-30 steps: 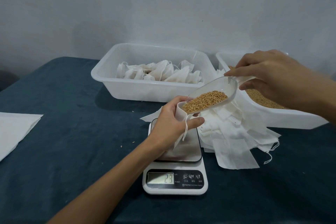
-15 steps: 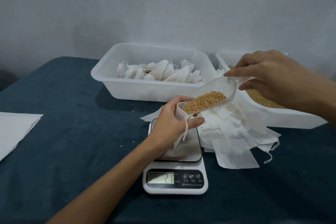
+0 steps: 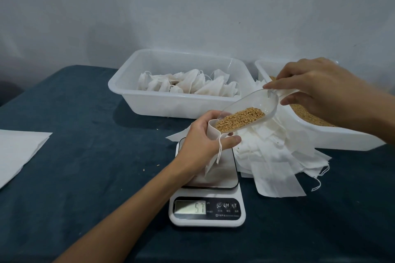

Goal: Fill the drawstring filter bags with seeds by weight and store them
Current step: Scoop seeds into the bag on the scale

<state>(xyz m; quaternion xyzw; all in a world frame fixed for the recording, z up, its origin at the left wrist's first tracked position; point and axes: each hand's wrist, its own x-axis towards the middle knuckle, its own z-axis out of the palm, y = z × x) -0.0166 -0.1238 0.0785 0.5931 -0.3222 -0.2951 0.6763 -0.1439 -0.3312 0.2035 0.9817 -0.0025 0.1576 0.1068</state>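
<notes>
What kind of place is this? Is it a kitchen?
Probably a small packing table at home or in a workshop, not clearly a kitchen. A digital scale, a tub of seeds and a bin of filled filter bags sit on it.

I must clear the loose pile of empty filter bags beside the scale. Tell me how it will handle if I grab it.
The pile of empty bags will probably be floppy: the sheets lie thin, creased and draped over one another. It is likely very light, and since the bags are fanned out loosely, some may slide off a single grab. The dangling drawstrings could snag.
</notes>
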